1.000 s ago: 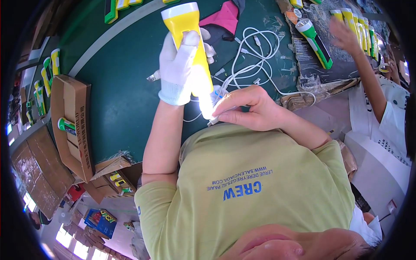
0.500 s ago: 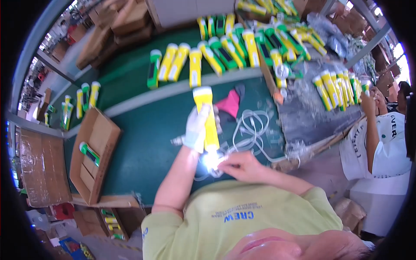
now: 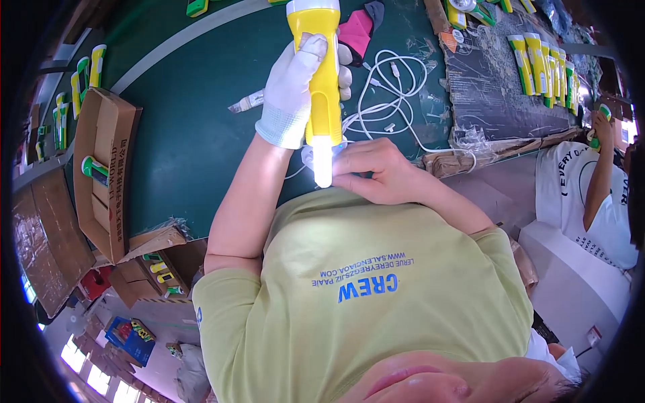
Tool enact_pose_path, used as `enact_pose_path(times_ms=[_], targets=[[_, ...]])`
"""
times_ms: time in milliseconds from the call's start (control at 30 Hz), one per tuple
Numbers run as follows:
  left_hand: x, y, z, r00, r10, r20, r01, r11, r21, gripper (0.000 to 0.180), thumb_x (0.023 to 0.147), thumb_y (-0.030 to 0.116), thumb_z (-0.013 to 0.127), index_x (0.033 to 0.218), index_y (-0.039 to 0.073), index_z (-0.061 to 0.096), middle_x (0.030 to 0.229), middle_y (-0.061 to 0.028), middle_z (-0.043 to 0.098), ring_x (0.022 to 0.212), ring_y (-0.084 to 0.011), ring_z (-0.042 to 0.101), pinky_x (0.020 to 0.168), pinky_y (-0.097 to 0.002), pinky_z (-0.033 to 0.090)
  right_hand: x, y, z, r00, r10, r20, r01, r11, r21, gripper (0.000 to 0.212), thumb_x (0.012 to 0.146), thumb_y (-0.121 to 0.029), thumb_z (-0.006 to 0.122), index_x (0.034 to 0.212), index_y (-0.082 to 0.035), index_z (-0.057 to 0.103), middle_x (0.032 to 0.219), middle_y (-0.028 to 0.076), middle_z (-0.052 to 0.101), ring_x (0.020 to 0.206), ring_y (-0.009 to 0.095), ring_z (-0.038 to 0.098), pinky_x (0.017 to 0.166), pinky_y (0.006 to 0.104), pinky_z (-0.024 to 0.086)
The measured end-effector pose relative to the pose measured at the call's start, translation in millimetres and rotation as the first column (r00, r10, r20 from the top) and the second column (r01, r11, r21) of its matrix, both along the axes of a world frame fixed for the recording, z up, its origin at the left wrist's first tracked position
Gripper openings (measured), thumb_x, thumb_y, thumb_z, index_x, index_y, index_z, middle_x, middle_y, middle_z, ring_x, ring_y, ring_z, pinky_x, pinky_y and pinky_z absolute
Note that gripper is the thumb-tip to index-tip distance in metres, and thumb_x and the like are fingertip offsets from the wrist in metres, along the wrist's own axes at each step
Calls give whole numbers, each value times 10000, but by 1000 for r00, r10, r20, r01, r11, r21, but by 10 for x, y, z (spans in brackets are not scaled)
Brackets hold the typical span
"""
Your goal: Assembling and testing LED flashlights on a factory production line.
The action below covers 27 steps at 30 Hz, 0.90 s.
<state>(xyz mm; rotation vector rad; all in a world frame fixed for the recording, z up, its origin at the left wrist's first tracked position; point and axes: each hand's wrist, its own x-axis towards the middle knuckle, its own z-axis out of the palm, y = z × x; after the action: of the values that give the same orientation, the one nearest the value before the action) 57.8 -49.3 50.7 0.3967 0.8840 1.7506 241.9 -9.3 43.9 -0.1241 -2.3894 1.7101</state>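
A yellow flashlight (image 3: 326, 80) with a white head is upright in the picture, its near end glowing bright white. My left hand (image 3: 295, 87), in a white glove with bare or dirty-looking fingertips, is wrapped round its body. Beside the glowing end, my bare right hand (image 3: 376, 168) has its thumb and fingers pinched together. Glare and the fingers hide what they hold. A coiled white cable (image 3: 403, 94) lies on the green table just beyond my right hand. Near the flashlight's head rests a pink and grey cloth (image 3: 356, 33).
An open cardboard box (image 3: 124, 168) with a green-and-white flashlight (image 3: 94, 168) stands at the left. More yellow flashlights (image 3: 537, 64) stand in a row at the right, on a dark, plastic-covered surface (image 3: 480, 87). A co-worker's hand (image 3: 600, 124) holds a flashlight at the far right.
The view has tilted down, so the table's things sit higher in the picture. My left hand still holds the flashlight; its lit end now shows as a long tube beside my right fingers.
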Motion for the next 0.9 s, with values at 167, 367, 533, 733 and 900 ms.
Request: enact_pose_path(times_ms=[167,367,533,733,900], targets=[[104,-32,12,976,136,-172,-143,989,-24,343,981,370,461,1022,32,505,825,-83,597,672,-119,600,565,-265,511,38,-111,-76,998,-61,-26,56,983,-177,170,826,-42,698,995,-38,711,851,85,704,740,154,664,636,296,510],[102,-183,-58,964,-254,-80,251,967,-41,659,967,602,338,1211,19,522,945,-117,651,735,-176,624,653,-302,520,-74,93,174,953,-125,275,298,542,-786,157,906,-142,649,989,-23,711,865,74,719,639,66,615,498,178,408],[183,-252,116,939,-225,260,210,974,86,790,871,716,417,1296,52,468,955,-35,551,732,-118,516,619,-261,441,-137,443,320,927,-374,7,289,704,-649,135,890,-80,649,986,2,700,813,33,677,684,39,572,587,180,441],[273,-171,172,955,-199,219,219,973,-70,828,838,777,383,1209,50,523,778,-3,522,586,-103,417,500,-248,346,-227,434,464,888,-440,-134,382,869,-315,133,914,-53,621,1002,25,684,878,41,677,749,40,596,623,181,472],[346,-247,251,985,-71,155,84,993,-82,727,860,721,443,1112,46,534,835,-66,567,648,-169,537,554,-289,449,-182,400,473,869,-473,-144,431,867,-250,110,906,-50,629,973,11,691,848,41,678,717,41,601,592,187,474]])
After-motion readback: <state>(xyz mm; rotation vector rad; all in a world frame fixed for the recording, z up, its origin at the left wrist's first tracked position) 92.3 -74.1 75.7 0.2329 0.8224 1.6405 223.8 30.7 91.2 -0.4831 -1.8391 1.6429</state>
